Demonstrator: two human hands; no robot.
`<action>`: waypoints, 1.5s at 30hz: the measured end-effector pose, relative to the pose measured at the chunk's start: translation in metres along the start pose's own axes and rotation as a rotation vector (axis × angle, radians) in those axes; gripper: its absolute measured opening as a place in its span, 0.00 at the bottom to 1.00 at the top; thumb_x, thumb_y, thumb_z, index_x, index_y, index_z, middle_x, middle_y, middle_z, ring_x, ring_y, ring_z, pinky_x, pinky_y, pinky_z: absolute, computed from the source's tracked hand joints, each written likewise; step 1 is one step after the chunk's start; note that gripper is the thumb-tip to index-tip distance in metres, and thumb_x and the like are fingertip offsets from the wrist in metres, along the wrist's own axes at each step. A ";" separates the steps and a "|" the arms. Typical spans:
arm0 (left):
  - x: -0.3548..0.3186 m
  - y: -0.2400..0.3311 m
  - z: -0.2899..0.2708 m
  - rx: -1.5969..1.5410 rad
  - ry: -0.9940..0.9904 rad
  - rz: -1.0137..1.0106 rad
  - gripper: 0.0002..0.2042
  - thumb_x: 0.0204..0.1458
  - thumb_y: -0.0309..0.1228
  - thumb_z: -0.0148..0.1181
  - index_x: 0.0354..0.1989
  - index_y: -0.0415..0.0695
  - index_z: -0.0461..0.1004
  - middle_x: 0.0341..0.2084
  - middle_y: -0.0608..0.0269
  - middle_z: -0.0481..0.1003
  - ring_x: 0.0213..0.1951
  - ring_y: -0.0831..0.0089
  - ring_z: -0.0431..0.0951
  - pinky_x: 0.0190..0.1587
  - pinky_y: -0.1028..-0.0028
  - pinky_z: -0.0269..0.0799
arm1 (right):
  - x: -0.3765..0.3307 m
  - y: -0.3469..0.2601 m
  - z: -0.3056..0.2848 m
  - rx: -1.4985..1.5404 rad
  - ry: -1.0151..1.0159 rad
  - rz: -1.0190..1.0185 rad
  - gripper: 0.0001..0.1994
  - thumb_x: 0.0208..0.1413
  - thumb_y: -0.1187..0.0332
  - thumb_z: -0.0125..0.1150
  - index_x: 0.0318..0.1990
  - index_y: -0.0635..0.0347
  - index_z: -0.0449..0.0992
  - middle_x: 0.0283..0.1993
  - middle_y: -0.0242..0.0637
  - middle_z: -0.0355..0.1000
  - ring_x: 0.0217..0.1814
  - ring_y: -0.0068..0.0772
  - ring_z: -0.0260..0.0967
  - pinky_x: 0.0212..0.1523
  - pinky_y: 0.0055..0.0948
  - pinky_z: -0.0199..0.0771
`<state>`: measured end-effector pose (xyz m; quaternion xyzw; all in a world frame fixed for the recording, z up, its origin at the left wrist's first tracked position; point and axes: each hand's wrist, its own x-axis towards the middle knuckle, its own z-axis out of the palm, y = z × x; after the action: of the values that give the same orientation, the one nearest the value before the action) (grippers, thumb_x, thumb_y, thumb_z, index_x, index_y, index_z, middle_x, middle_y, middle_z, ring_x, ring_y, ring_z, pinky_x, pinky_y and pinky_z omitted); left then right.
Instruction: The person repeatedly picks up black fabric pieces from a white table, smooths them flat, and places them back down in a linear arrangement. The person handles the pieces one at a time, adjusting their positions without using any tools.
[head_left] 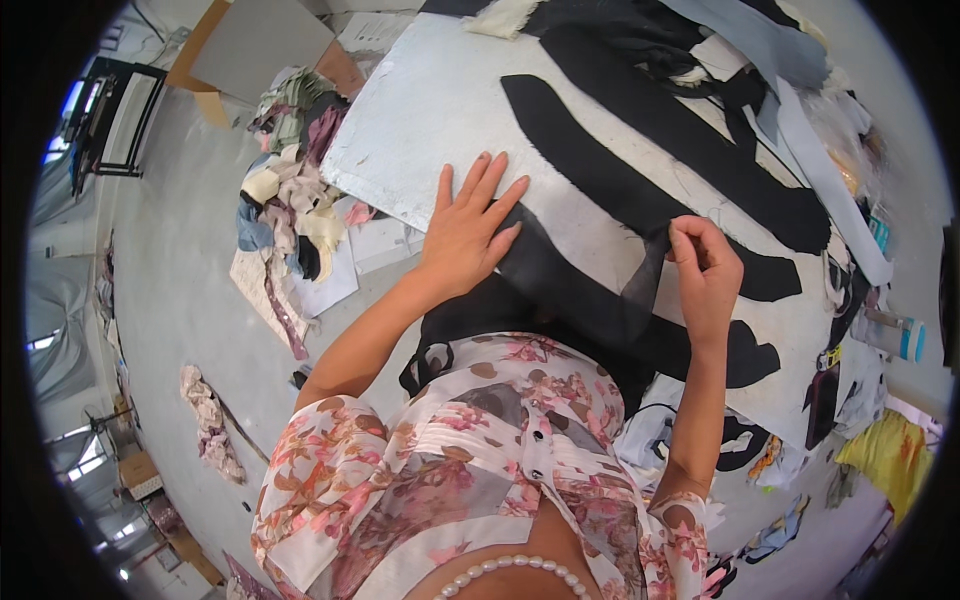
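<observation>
My left hand (468, 228) lies flat with its fingers spread on the pale table top (395, 130), its thumb side by the end of a sheer black fabric piece (545, 262). A raised fold of that fabric is pinched between the thumb and fingers of my right hand (708, 262). Under and beside the sheer piece, a curved black fabric strip (745, 352) runs along the near table edge. Beyond it lies a second curved black strip (590, 165), partly behind my right hand. A third, wider black strip (680, 125) rests farther back.
Scraps of cloth (290, 205) are heaped left of the table, near a cardboard box (250, 50). Grey-blue fabric (815, 160) and dark cloth pile up at the far right. A dark phone-like object (822, 405) sits at the right edge. A yellow bag (890, 460) stands lower right.
</observation>
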<state>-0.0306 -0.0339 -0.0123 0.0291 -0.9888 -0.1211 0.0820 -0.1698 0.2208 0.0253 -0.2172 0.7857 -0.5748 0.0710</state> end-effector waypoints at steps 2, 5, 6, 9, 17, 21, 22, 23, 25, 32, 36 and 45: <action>-0.001 -0.001 0.000 0.010 -0.004 -0.004 0.27 0.61 0.39 0.47 0.70 0.52 0.59 0.72 0.54 0.50 0.73 0.55 0.47 0.71 0.48 0.34 | 0.002 -0.001 -0.012 0.145 0.043 0.073 0.03 0.59 0.77 0.59 0.38 0.66 0.77 0.30 0.28 0.72 0.30 0.16 0.66 0.32 0.17 0.67; 0.001 0.005 -0.008 -0.193 0.122 -0.048 0.30 0.54 0.30 0.56 0.68 0.49 0.61 0.70 0.50 0.52 0.72 0.54 0.48 0.70 0.48 0.39 | 0.003 -0.005 -0.022 0.203 0.071 0.026 0.03 0.59 0.77 0.59 0.38 0.66 0.77 0.34 0.28 0.73 0.31 0.16 0.68 0.34 0.16 0.69; 0.004 0.011 -0.013 -0.289 0.184 -0.069 0.31 0.52 0.28 0.58 0.67 0.49 0.61 0.69 0.48 0.54 0.72 0.53 0.49 0.69 0.47 0.42 | 0.003 -0.006 -0.023 0.214 0.085 0.003 0.03 0.59 0.77 0.59 0.38 0.66 0.77 0.34 0.28 0.73 0.31 0.16 0.68 0.34 0.16 0.68; 0.000 0.048 -0.029 -0.813 0.187 0.018 0.19 0.53 0.28 0.60 0.54 0.41 0.74 0.51 0.52 0.75 0.55 0.57 0.73 0.57 0.63 0.67 | 0.000 -0.019 -0.021 0.035 0.113 -0.186 0.02 0.56 0.78 0.61 0.37 0.66 0.77 0.35 0.33 0.74 0.31 0.18 0.69 0.32 0.17 0.68; 0.039 0.111 -0.017 -2.132 -0.226 -0.407 0.30 0.66 0.55 0.37 0.61 0.42 0.65 0.53 0.54 0.73 0.53 0.67 0.74 0.50 0.66 0.72 | -0.010 -0.042 -0.006 -0.478 0.077 -0.774 0.09 0.43 0.78 0.63 0.34 0.59 0.80 0.33 0.35 0.75 0.30 0.36 0.72 0.31 0.31 0.72; 0.051 0.091 -0.024 -2.146 -0.066 -0.411 0.09 0.61 0.28 0.57 0.47 0.41 0.72 0.44 0.53 0.79 0.43 0.70 0.80 0.45 0.74 0.75 | -0.008 -0.035 -0.004 -0.219 0.032 -0.636 0.16 0.43 0.69 0.70 0.42 0.58 0.78 0.42 0.40 0.74 0.41 0.40 0.73 0.42 0.31 0.73; 0.054 0.091 -0.029 -2.045 -0.024 -0.378 0.09 0.61 0.28 0.57 0.47 0.41 0.73 0.43 0.55 0.79 0.42 0.71 0.80 0.44 0.74 0.75 | -0.003 -0.033 -0.002 -0.061 0.034 -0.561 0.19 0.43 0.66 0.72 0.45 0.58 0.78 0.45 0.41 0.74 0.44 0.41 0.74 0.45 0.31 0.73; 0.055 0.093 -0.033 -1.948 0.013 -0.347 0.09 0.61 0.29 0.58 0.46 0.41 0.73 0.41 0.57 0.80 0.40 0.72 0.81 0.42 0.75 0.75 | 0.002 -0.026 -0.002 0.187 -0.091 -0.369 0.31 0.45 0.58 0.75 0.56 0.59 0.73 0.54 0.41 0.70 0.55 0.35 0.70 0.55 0.30 0.69; 0.059 0.097 -0.044 -1.837 0.072 -0.281 0.09 0.60 0.28 0.60 0.45 0.39 0.75 0.38 0.60 0.81 0.37 0.75 0.81 0.38 0.77 0.75 | 0.007 -0.018 0.010 0.665 -0.358 -0.114 0.34 0.48 0.55 0.73 0.61 0.62 0.69 0.58 0.40 0.68 0.56 0.31 0.67 0.58 0.30 0.66; 0.085 0.077 -0.041 -1.633 0.237 -0.306 0.08 0.59 0.28 0.60 0.44 0.39 0.76 0.38 0.59 0.81 0.36 0.76 0.82 0.36 0.77 0.75 | -0.012 0.007 -0.058 0.517 -0.521 0.335 0.27 0.50 0.77 0.63 0.60 0.68 0.68 0.51 0.41 0.74 0.51 0.24 0.72 0.49 0.21 0.73; 0.099 0.088 -0.015 -1.837 0.126 -0.343 0.08 0.57 0.26 0.62 0.44 0.39 0.77 0.35 0.62 0.81 0.34 0.78 0.81 0.36 0.77 0.76 | -0.043 0.010 -0.150 0.162 -0.294 0.341 0.24 0.46 0.78 0.66 0.55 0.64 0.73 0.29 0.25 0.72 0.30 0.12 0.67 0.33 0.13 0.65; 0.118 0.118 -0.005 -1.937 -0.111 -0.391 0.08 0.57 0.27 0.62 0.43 0.37 0.76 0.31 0.61 0.81 0.30 0.75 0.82 0.29 0.75 0.78 | -0.082 -0.058 -0.249 -0.328 0.104 0.239 0.24 0.45 0.80 0.64 0.54 0.62 0.74 0.26 0.22 0.65 0.27 0.12 0.58 0.30 0.13 0.56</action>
<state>-0.1506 0.0701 0.0393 0.1063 -0.4427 -0.8904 0.0026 -0.1714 0.4587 0.1499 -0.1010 0.8917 -0.4370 0.0615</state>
